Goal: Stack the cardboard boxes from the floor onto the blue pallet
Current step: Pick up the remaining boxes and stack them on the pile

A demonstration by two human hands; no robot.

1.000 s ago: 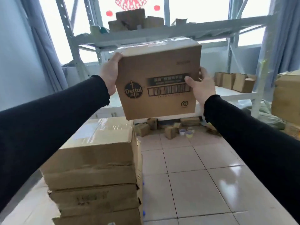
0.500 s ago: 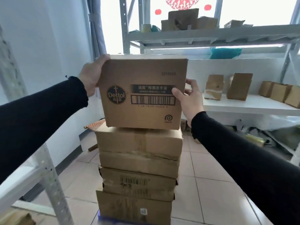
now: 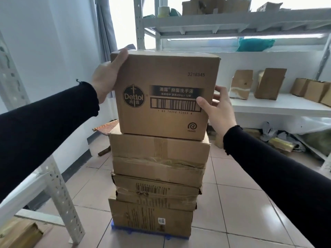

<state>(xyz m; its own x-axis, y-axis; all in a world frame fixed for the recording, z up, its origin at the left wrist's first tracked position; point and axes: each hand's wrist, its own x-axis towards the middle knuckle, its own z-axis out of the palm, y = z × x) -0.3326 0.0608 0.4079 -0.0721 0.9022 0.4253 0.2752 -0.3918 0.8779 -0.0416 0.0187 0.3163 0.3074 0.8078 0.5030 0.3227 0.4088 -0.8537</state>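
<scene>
A brown Dettol box (image 3: pixel 166 93) sits on top of a stack of three cardboard boxes (image 3: pixel 157 158). My left hand (image 3: pixel 107 77) grips its upper left corner. My right hand (image 3: pixel 217 109) presses its right side, thumb on the barcode. Under the lowest box (image 3: pixel 150 218) a thin strip of the blue pallet (image 3: pixel 125 233) shows on the tiled floor. The Dettol box's bottom edge touches the stack's top box.
A white metal rack (image 3: pixel 268 106) behind holds small brown boxes. A perforated grey rack post (image 3: pixel 60 194) stands at my left, with cardboard (image 3: pixel 19 233) at its foot. Clutter lies under the right shelf. Tiled floor (image 3: pixel 232 203) spreads to the right of the stack.
The view swung left and moved closer to the stack. The Dettol box, held in the air a second ago, has come down onto the top of the stack.
</scene>
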